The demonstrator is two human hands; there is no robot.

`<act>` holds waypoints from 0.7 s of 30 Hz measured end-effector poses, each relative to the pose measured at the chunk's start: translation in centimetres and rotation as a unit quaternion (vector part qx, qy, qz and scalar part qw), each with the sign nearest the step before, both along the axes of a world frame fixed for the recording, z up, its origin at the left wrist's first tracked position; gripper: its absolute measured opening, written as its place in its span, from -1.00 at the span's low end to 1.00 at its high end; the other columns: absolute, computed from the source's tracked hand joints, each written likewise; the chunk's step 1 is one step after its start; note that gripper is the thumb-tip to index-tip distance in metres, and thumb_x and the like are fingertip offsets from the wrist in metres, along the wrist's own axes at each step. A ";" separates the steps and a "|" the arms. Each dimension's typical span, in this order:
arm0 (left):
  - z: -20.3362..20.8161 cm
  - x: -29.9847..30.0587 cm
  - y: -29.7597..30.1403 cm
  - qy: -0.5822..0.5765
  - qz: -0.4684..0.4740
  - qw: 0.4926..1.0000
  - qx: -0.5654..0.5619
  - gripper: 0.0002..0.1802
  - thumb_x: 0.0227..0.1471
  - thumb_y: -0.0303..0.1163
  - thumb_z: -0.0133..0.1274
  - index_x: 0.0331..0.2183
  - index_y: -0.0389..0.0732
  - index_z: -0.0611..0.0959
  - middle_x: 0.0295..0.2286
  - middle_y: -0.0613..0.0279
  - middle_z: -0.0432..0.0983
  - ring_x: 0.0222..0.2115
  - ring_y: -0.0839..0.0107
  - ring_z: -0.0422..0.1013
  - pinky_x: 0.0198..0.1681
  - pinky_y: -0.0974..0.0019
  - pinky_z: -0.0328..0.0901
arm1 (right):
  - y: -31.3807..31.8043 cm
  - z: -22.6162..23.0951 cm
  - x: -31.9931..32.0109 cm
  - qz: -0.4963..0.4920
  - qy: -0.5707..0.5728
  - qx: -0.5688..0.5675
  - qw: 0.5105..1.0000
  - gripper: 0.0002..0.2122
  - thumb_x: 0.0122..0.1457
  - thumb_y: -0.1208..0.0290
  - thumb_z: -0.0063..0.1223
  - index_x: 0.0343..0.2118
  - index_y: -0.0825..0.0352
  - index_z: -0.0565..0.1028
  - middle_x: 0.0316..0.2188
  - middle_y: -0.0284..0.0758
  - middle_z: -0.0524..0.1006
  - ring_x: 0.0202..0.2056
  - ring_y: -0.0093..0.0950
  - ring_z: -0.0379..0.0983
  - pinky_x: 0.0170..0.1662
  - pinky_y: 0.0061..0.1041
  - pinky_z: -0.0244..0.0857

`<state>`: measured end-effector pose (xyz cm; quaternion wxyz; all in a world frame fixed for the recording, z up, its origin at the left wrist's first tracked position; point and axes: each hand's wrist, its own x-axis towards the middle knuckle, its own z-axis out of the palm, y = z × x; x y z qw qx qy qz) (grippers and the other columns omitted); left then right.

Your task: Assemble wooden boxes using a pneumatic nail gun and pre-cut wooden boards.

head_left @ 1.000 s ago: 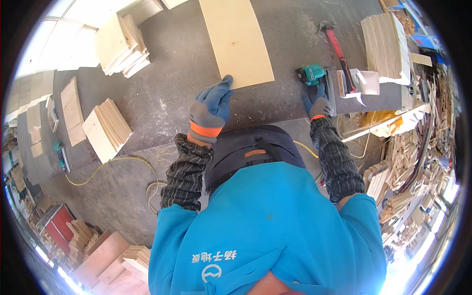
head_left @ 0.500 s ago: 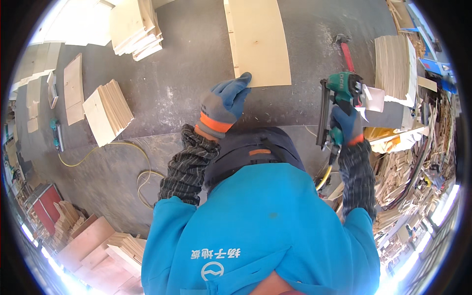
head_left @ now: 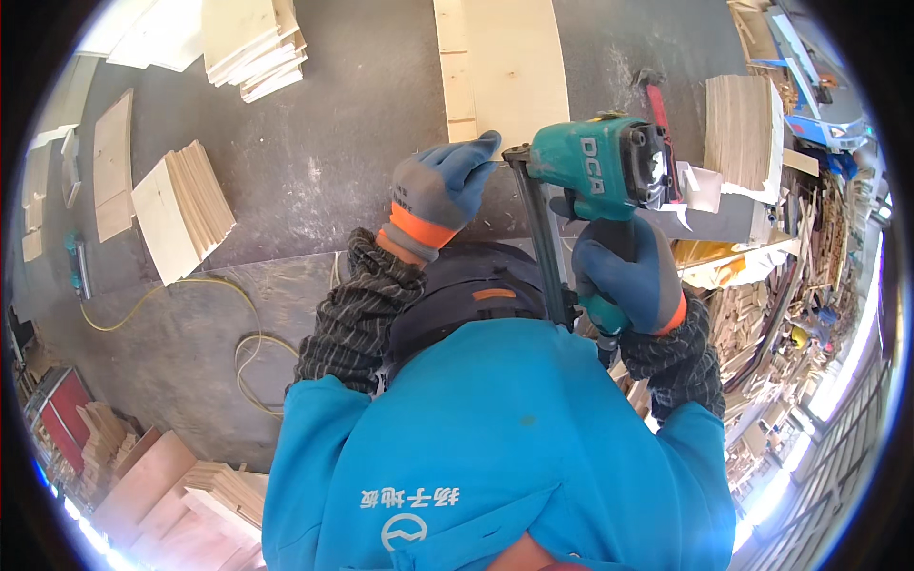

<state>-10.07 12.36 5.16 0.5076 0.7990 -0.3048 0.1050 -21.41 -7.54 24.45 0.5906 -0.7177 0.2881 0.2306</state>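
Note:
My right hand [head_left: 633, 271], in a blue and grey glove with an orange cuff, is wrapped round the grip of a teal and black nail gun [head_left: 586, 167]. The gun is raised in front of me, its nose by the near edge of a pale plywood panel [head_left: 514, 71]. Along the panel's left side lies a narrow wooden strip [head_left: 456, 81]. My left hand [head_left: 443, 186], gloved alike, has its fingers closed at the panel's near left corner. The gun and glove hide part of that edge.
A red-handled hammer [head_left: 657, 109] lies right of the panel, beside a plywood stack [head_left: 738, 133]. More board stacks [head_left: 186, 209] stand at the left. A second nail gun [head_left: 78, 266] lies far left, with a yellow hose [head_left: 224, 280]. Scrap wood [head_left: 762, 324] is heaped at the right.
My right hand has brought the nail gun up and left, toward the panel's near edge. My left hand has stayed at the panel's corner, shifting slightly.

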 end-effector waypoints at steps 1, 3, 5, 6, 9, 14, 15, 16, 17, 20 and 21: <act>0.0 0.0 0.0 0.002 0.003 1.000 -0.003 -0.72 0.07 -0.46 0.40 -0.12 -0.13 0.84 -0.20 0.15 0.79 -0.24 0.14 0.72 -0.17 0.19 0.60 | 0.6 -0.3 0.1 0.010 -0.010 -0.017 1.000 -0.60 0.21 0.40 0.14 0.07 0.50 0.54 -0.47 -0.38 0.57 -0.46 -0.60 0.48 -0.36 -0.50 0.39; 0.0 -0.1 0.1 0.012 -0.002 1.000 -0.004 -0.70 0.05 -0.47 0.39 -0.12 -0.13 0.83 -0.21 0.15 0.79 -0.25 0.13 0.72 -0.17 0.17 0.61 | 1.1 -0.5 0.3 0.021 -0.018 -0.036 0.999 -0.45 0.19 0.42 0.07 0.26 0.55 0.49 -0.52 -0.36 0.55 -0.55 -0.59 0.46 -0.44 -0.55 0.34; -0.1 0.0 0.1 0.008 -0.002 1.000 -0.008 -0.69 0.04 -0.47 0.38 -0.11 -0.13 0.83 -0.21 0.15 0.79 -0.25 0.12 0.72 -0.18 0.16 0.61 | 1.5 -0.6 0.4 0.019 -0.005 -0.034 0.999 -0.46 0.20 0.42 0.07 0.25 0.55 0.49 -0.52 -0.36 0.55 -0.54 -0.58 0.47 -0.43 -0.55 0.35; -0.2 0.1 0.2 0.002 -0.004 1.000 -0.009 -0.68 0.04 -0.46 0.38 -0.10 -0.12 0.83 -0.21 0.14 0.79 -0.25 0.12 0.72 -0.18 0.16 0.61 | 1.7 -0.7 0.5 0.020 -0.004 -0.036 0.999 -0.46 0.20 0.42 0.07 0.25 0.55 0.49 -0.52 -0.36 0.55 -0.54 -0.58 0.47 -0.43 -0.55 0.35; -0.1 0.2 0.4 0.007 -0.008 1.000 -0.007 -0.67 0.05 -0.45 0.37 -0.08 -0.11 0.82 -0.21 0.15 0.79 -0.25 0.11 0.72 -0.19 0.14 0.61 | 2.3 -0.7 0.7 0.021 -0.010 -0.044 0.999 -0.47 0.20 0.42 0.06 0.24 0.55 0.50 -0.53 -0.37 0.55 -0.54 -0.59 0.47 -0.43 -0.55 0.35; -0.6 0.3 0.4 0.007 -0.012 1.000 -0.021 -0.66 0.06 -0.44 0.37 -0.07 -0.10 0.82 -0.22 0.13 0.78 -0.26 0.08 0.71 -0.18 0.12 0.60 | 2.8 -0.3 0.8 -0.020 -0.002 -0.031 0.999 -0.77 0.24 0.38 0.21 -0.15 0.43 0.61 -0.45 -0.40 0.58 -0.45 -0.64 0.47 -0.36 -0.50 0.38; -0.6 0.3 0.4 0.007 -0.013 1.000 -0.024 -0.65 0.05 -0.44 0.37 -0.07 -0.10 0.82 -0.21 0.12 0.78 -0.25 0.07 0.71 -0.18 0.11 0.60 | 2.9 -0.2 0.8 -0.020 -0.002 -0.033 0.999 -0.77 0.24 0.38 0.21 -0.15 0.43 0.61 -0.45 -0.40 0.58 -0.45 -0.64 0.47 -0.36 -0.50 0.38; -0.6 0.2 0.4 0.007 -0.014 1.000 -0.025 -0.65 0.05 -0.44 0.37 -0.07 -0.10 0.82 -0.21 0.12 0.78 -0.25 0.07 0.71 -0.18 0.11 0.60 | 3.1 -0.1 0.9 -0.024 0.007 -0.029 0.999 -0.77 0.23 0.37 0.21 -0.15 0.43 0.61 -0.45 -0.40 0.59 -0.45 -0.63 0.48 -0.35 -0.50 0.38; -0.5 0.2 0.4 0.012 -0.016 1.000 -0.024 -0.65 0.05 -0.44 0.37 -0.06 -0.10 0.82 -0.21 0.12 0.78 -0.25 0.07 0.71 -0.18 0.12 0.60 | 3.2 0.0 0.9 -0.028 0.016 -0.026 0.999 -0.76 0.23 0.36 0.22 -0.15 0.43 0.61 -0.45 -0.40 0.59 -0.45 -0.63 0.48 -0.35 -0.49 0.38; -0.5 0.2 0.5 0.021 -0.019 0.999 -0.026 -0.65 0.05 -0.44 0.37 -0.06 -0.10 0.82 -0.21 0.12 0.78 -0.25 0.07 0.71 -0.17 0.12 0.60 | 2.7 -0.4 0.5 0.001 0.017 -0.053 0.998 -0.73 0.22 0.35 0.24 -0.14 0.45 0.61 -0.42 -0.40 0.60 -0.41 -0.63 0.49 -0.32 -0.48 0.39; -0.5 0.2 0.5 0.025 -0.020 0.999 -0.029 -0.65 0.05 -0.44 0.37 -0.06 -0.10 0.82 -0.21 0.13 0.78 -0.24 0.07 0.71 -0.16 0.12 0.60 | 2.7 -0.5 0.5 0.000 0.016 -0.054 0.998 -0.73 0.22 0.35 0.24 -0.14 0.45 0.61 -0.42 -0.40 0.60 -0.41 -0.63 0.49 -0.32 -0.48 0.39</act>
